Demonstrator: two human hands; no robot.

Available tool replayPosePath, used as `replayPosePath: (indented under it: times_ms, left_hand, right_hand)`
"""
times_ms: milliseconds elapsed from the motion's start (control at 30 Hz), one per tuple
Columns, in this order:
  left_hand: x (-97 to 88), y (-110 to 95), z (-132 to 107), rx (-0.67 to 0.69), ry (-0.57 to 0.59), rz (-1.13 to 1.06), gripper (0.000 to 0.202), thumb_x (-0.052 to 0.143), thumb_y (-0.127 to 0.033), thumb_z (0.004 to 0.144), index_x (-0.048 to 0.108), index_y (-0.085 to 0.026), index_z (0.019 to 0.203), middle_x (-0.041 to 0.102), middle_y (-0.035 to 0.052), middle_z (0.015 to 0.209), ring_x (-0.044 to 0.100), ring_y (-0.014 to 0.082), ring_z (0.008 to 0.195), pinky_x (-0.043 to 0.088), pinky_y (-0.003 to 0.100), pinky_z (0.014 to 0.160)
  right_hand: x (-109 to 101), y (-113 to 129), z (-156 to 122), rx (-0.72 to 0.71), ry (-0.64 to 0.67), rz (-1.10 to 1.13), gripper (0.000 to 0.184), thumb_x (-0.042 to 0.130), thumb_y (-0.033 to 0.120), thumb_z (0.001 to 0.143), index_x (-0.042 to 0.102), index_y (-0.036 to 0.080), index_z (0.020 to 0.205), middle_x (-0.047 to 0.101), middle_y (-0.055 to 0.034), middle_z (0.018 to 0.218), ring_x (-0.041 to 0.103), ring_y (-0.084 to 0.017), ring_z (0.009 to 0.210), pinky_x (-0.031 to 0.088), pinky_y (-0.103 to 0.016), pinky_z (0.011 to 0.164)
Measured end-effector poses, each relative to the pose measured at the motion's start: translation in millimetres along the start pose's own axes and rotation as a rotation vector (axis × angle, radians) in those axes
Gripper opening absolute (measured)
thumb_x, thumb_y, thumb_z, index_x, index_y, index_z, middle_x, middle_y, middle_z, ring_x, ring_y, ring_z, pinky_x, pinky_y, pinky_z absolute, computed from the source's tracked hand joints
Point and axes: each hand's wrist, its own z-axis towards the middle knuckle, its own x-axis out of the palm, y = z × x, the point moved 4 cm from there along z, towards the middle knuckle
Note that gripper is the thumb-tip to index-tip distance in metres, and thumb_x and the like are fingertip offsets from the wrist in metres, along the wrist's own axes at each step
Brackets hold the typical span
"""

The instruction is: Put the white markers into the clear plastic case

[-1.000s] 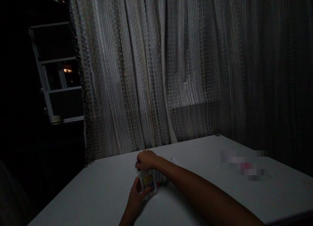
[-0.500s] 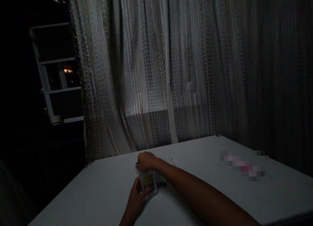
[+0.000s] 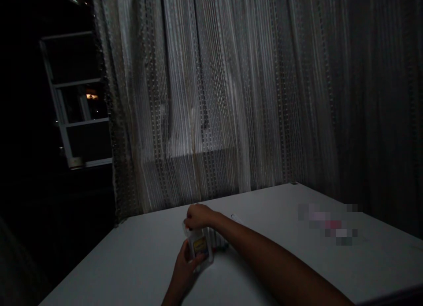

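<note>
A clear plastic case [image 3: 204,242] with a yellow and dark label stands tilted on the white table [image 3: 132,262]. Round its lower left side my left hand [image 3: 187,262] is closed, thumb across the front. My right hand [image 3: 198,215] reaches over from the right, its fingers bent together at the case's top. A small orange bit [image 3: 187,227] shows under those fingertips; whatever they pinch is mostly hidden. Behind the case, partly covered by my right forearm, lie several slim white pens [image 3: 216,239] that look like markers, with red and dark green ends nearby.
Another slim white pen [image 3: 235,218] lies farther back, just beyond my right forearm. On the table's right side is a pixelated pink and white thing [image 3: 330,224]. A striped curtain [image 3: 211,98] hangs behind the table. A window frame [image 3: 82,121] stands in the dark at left.
At my right fingertips a blue bit was showing; now an orange one shows there. My left hand and the case have barely moved. The curtain's folds have shifted.
</note>
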Motion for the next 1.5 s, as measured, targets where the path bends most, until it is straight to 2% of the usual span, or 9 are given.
replayPosePath:
  times_ms: [167,467,600,700,767,867,967,1167,1500]
  left_hand:
    - [-1.4,4,1,-0.01,0.01,-0.011,0.055,0.082,-0.027,0.052,0.058,-0.017,0.1,0.069,0.0097,0.098,0.065,0.0287,0.091,0.051,0.039,0.083]
    - [-2.8,-1,0,0.013,0.053,0.002,0.053,0.079,-0.024,0.058,0.055,-0.017,0.105,0.068,0.0116,0.103,0.063,0.029,0.098,0.049,0.039,0.085]
    - [-5.3,1,1,-0.001,0.048,-0.01,0.058,0.08,-0.026,0.056,0.055,-0.017,0.107,0.068,0.0121,0.105,0.063,0.0299,0.098,0.049,0.04,0.086]
    - [-3.0,-1,-1,-0.011,0.037,-0.036,0.058,0.082,-0.026,0.054,0.056,-0.016,0.104,0.068,0.0123,0.105,0.063,0.0299,0.098,0.049,0.041,0.086]
    - [-1.6,-4,-4,-0.02,0.024,-0.041,0.058,0.083,-0.027,0.052,0.057,-0.016,0.102,0.068,0.0123,0.104,0.063,0.03,0.097,0.049,0.041,0.086]
    - [-1.9,-7,-5,-0.031,0.013,-0.053,0.057,0.084,-0.027,0.05,0.059,-0.016,0.1,0.069,0.0119,0.103,0.063,0.0298,0.098,0.049,0.041,0.086]
    - [-4.5,-6,-3,-0.031,0.029,-0.054,0.058,0.083,-0.026,0.05,0.059,-0.016,0.101,0.068,0.0117,0.104,0.063,0.0294,0.098,0.049,0.041,0.087]
    - [-10.7,-5,0,-0.036,-0.006,-0.038,0.057,0.084,-0.026,0.047,0.061,-0.016,0.098,0.069,0.0119,0.101,0.063,0.0305,0.097,0.049,0.042,0.087]
    - [-9.6,-9,-2,-0.023,0.014,-0.036,0.056,0.083,-0.026,0.05,0.06,-0.016,0.1,0.069,0.0116,0.103,0.063,0.0292,0.098,0.05,0.04,0.086]
  right_hand:
    - [-11,-6,-6,0.001,-0.01,-0.012,0.026,0.052,0.022,0.08,0.071,0.011,0.093,0.07,-0.0108,0.091,0.063,-0.019,0.084,0.041,-0.021,0.061]
    - [0,4,-1,-0.044,0.053,0.04,0.024,0.055,0.02,0.078,0.071,0.011,0.095,0.07,-0.008,0.089,0.062,-0.016,0.077,0.035,-0.019,0.052]
    - [-11,-5,-9,-0.039,-0.048,0.132,0.023,0.051,0.014,0.077,0.071,0.013,0.089,0.069,-0.0034,0.079,0.061,-0.013,0.073,0.037,-0.018,0.057]
    - [-17,-37,-26,0.057,-0.19,0.138,0.026,0.046,0.014,0.08,0.07,0.013,0.09,0.069,-0.0047,0.083,0.061,-0.014,0.077,0.039,-0.02,0.063]
    - [-10,-70,-41,0.186,-0.219,0.08,0.027,0.043,0.015,0.083,0.068,0.013,0.092,0.068,-0.0072,0.091,0.061,-0.016,0.083,0.039,-0.021,0.066]
    - [14,-120,-67,0.444,-0.123,-0.081,0.024,0.048,0.016,0.082,0.066,0.014,0.097,0.066,-0.0108,0.1,0.06,-0.02,0.093,0.04,-0.024,0.072]
    - [40,-150,-88,0.552,-0.067,-0.122,0.026,0.05,0.01,0.078,0.065,0.009,0.099,0.065,-0.0172,0.101,0.06,-0.024,0.096,0.041,-0.028,0.074]
    - [73,-159,-103,0.611,-0.036,-0.127,0.027,0.053,0.012,0.078,0.063,0.01,0.104,0.064,-0.0173,0.101,0.06,-0.025,0.097,0.043,-0.03,0.077]
    - [86,-159,-103,0.594,-0.048,-0.168,0.028,0.05,0.016,0.082,0.06,0.012,0.107,0.064,-0.0165,0.102,0.06,-0.025,0.098,0.043,-0.032,0.08]
